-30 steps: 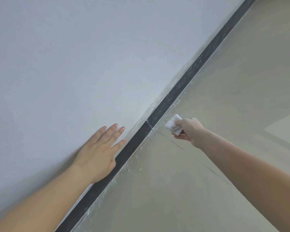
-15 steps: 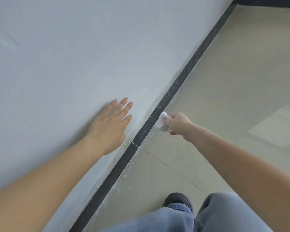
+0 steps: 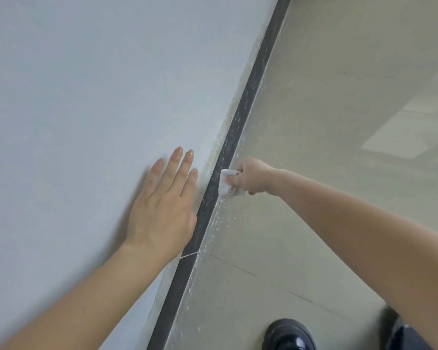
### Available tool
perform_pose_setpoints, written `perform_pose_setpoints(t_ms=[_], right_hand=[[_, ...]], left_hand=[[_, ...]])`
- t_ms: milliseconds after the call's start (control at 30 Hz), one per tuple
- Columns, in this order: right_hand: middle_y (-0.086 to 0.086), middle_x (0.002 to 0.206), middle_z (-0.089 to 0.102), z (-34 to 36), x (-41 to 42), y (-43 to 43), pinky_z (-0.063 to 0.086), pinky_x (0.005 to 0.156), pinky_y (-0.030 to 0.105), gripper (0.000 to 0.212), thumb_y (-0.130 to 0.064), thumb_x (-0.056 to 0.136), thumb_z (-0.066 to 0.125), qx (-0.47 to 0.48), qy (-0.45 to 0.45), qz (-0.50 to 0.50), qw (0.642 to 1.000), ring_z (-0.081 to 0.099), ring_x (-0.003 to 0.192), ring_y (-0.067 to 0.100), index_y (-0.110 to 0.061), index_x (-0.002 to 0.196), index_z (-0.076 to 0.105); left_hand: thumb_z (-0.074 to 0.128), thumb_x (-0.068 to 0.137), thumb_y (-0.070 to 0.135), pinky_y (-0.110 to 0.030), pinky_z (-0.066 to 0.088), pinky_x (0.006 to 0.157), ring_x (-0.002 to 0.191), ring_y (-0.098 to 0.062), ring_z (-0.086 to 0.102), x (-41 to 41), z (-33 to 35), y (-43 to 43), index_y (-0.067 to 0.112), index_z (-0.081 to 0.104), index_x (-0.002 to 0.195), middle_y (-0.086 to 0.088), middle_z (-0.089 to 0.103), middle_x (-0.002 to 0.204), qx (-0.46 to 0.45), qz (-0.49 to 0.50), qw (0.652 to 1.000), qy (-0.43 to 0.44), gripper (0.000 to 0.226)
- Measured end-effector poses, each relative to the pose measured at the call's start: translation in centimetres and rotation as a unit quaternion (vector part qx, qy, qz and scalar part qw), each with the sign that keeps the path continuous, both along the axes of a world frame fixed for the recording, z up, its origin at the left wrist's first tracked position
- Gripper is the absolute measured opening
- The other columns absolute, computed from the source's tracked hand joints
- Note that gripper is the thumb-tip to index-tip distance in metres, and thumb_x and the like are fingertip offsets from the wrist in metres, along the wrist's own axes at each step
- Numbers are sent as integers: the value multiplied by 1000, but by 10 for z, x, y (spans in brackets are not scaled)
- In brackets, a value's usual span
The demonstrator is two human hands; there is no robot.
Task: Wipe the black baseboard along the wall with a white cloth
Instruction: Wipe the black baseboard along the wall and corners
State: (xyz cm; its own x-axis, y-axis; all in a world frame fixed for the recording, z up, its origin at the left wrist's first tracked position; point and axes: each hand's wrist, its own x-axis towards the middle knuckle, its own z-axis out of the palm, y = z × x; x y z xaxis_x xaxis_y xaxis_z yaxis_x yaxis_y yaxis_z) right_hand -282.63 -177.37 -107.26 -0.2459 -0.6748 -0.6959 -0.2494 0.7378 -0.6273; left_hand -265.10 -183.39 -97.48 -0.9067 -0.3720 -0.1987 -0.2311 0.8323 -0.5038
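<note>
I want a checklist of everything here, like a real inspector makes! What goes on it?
Surface: beige tiled floor, thin joint line across it.
Job's things: black baseboard strip, dust-speckled farther along; small folded white cloth held against it.
Clutter: white specks on the floor beside the baseboard.
Hands: left hand flat on the pale grey painted wall, fingers straight; right hand grips the cloth.
Cables: nothing seen.
Surroundings: shiny black shoe at the bottom edge.

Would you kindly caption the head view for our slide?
Right hand presses white cloth against black baseboard; left hand rests flat on wall.
</note>
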Motion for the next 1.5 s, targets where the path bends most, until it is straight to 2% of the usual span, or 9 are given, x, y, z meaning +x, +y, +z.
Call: perform_pose_setpoints(t_ms=[267, 567, 700, 867, 1000, 1100, 1267, 1367, 1500], right_hand=[[5, 79, 60, -75, 81, 32, 54, 66, 30, 22, -29, 95, 47, 5, -226, -73, 971, 57, 72, 20, -14, 79, 53], [9, 53, 48, -85, 177, 35, 44, 37, 19, 24, -2, 92, 35, 133, -430, -176, 875, 48, 36, 17, -6, 72, 47], [6, 51, 45, -79, 165, 22, 38, 46, 17, 36, 5, 94, 29, 116, -476, -206, 847, 42, 43, 13, -9, 62, 39], [3, 42, 36, -73, 128, 2, 27, 34, 16, 36, 6, 89, 15, 120, -593, -302, 737, 29, 31, 10, -12, 67, 37], [10, 53, 52, -80, 95, 3, 38, 36, 17, 21, 6, 92, 26, 27, -527, -417, 740, 33, 53, 13, 5, 86, 46], [13, 65, 54, -97, 88, 6, 39, 41, 24, 16, -7, 90, 36, -7, -440, -508, 740, 43, 49, 18, -4, 87, 51], [13, 62, 49, -103, 144, 32, 35, 44, 21, 19, -7, 86, 42, 64, -383, -313, 867, 45, 43, 19, -11, 68, 48], [11, 72, 53, -85, 186, 40, 47, 53, 25, 19, 2, 89, 42, 107, -467, -207, 853, 52, 55, 18, -8, 76, 51], [12, 66, 55, -75, 176, 15, 41, 44, 18, 23, -5, 91, 37, 120, -509, -287, 803, 49, 50, 18, -7, 74, 52]], left_hand=[[28, 91, 33, -44, -22, 108, 143, -28, -19, -53, -28, -7, 11, 12, 150, -10, -12, 158, -57, 4, 992, -114, 65], [15, 84, 25, -43, -14, 111, 145, -30, -1, -16, -26, -15, 11, 27, 146, -13, 4, 158, -126, -42, 980, -145, 65], [21, 83, 25, -44, -2, 115, 145, -29, 12, -4, -25, -14, 12, 39, 141, -12, 17, 156, -144, -70, 976, -144, 62], [24, 84, 27, -41, 1, 115, 145, -26, 15, -3, -8, -17, 12, 42, 139, -10, 23, 155, -165, -82, 974, -133, 60], [21, 85, 23, -39, 11, 115, 141, -27, 26, 0, -9, -24, 10, 51, 132, -11, 35, 150, -179, -115, 971, -110, 58], [18, 88, 24, -41, 12, 116, 141, -29, 27, 3, -12, -28, 9, 50, 132, -13, 35, 149, -197, -138, 964, -117, 57], [18, 90, 27, -42, 10, 116, 142, -30, 24, 3, -12, -29, 9, 48, 134, -13, 32, 151, -202, -140, 961, -124, 57], [19, 90, 26, -42, 11, 116, 141, -29, 25, 3, -13, -30, 9, 49, 133, -12, 33, 151, -199, -147, 962, -115, 55], [17, 90, 25, -42, 11, 116, 141, -29, 25, 3, -12, -29, 10, 50, 132, -11, 34, 150, -187, -148, 965, -109, 56]])
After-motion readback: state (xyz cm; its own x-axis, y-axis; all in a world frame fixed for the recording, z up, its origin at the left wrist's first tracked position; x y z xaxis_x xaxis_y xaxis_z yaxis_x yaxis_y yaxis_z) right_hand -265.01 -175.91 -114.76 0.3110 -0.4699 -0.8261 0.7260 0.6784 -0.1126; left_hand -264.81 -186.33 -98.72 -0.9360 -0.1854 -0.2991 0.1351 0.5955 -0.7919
